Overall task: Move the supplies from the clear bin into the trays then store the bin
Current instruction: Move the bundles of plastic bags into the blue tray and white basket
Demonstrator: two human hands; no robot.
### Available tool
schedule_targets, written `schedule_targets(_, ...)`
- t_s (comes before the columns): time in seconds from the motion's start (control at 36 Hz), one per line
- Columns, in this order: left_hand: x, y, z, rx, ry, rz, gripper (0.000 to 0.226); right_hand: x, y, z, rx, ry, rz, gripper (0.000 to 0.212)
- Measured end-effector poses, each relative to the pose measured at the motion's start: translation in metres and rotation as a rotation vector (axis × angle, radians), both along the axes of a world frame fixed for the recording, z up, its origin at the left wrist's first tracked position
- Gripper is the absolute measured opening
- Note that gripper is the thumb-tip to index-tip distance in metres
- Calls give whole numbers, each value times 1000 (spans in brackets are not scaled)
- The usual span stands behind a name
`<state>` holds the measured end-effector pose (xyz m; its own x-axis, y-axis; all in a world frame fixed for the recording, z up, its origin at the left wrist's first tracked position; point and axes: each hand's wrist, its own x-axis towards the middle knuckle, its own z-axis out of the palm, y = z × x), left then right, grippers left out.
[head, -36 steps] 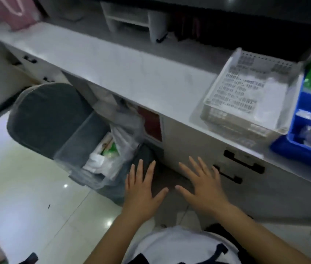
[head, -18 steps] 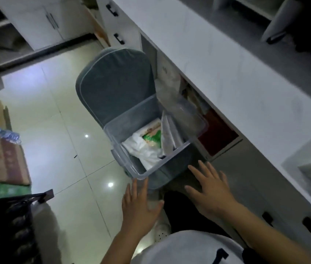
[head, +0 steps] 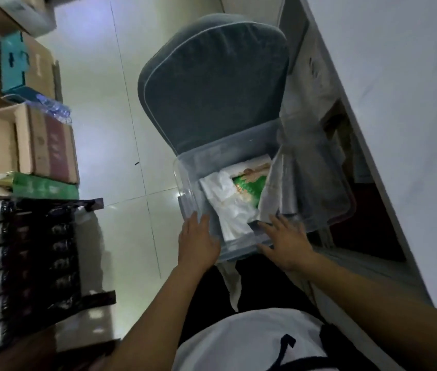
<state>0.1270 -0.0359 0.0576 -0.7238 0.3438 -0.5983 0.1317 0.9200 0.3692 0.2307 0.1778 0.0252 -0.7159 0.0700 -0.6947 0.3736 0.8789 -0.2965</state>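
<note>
The white counter (head: 399, 108) runs down the right side, off past the right hand's little finger. Half a second ago it filled much more of the view; now the view has turned toward the shiny tiled floor (head: 97, 129).

The grey padded chair (head: 212, 84) stands straight ahead of the fingertips. It looks bigger and closer than before.

Far to the left of the left hand's fingers sit cardboard boxes (head: 30, 140) and a black bag (head: 40, 253).

The clear bin (head: 316, 194) rests on the chair seat, right at the fingertips. Before, both hands were short of it. Now they have reached it.

Inside the bin, just past the fingertips, lie white folded plastic bags (head: 228, 202) and a green packet (head: 249, 190). A grey sheet (head: 276, 183) leans up beside them, ahead of the right hand's fingers.

The left hand (head: 198, 241) lies flat against the bin's near left corner, fingers straight and close together, thumb out to the side. It is not closed around anything.

The right hand (head: 285, 243) is at the bin's near edge, fingers spread and reaching over the rim, thumb low against the front wall. It grips nothing yet.
</note>
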Motion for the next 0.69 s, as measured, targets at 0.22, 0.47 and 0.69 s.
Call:
schedule_targets(0.22,-10,47,-71,134,-205,52,71,-11,26,-59,84,85,-15,90)
schedule_targets(0.47,-67,93,-166,145,-370,405,68,-20,21,-90,141,148,-71,75)
schedule_targets(0.69,-111,114,-219,134,-485,1125,55,-15,23,-99,184,223,-33,72)
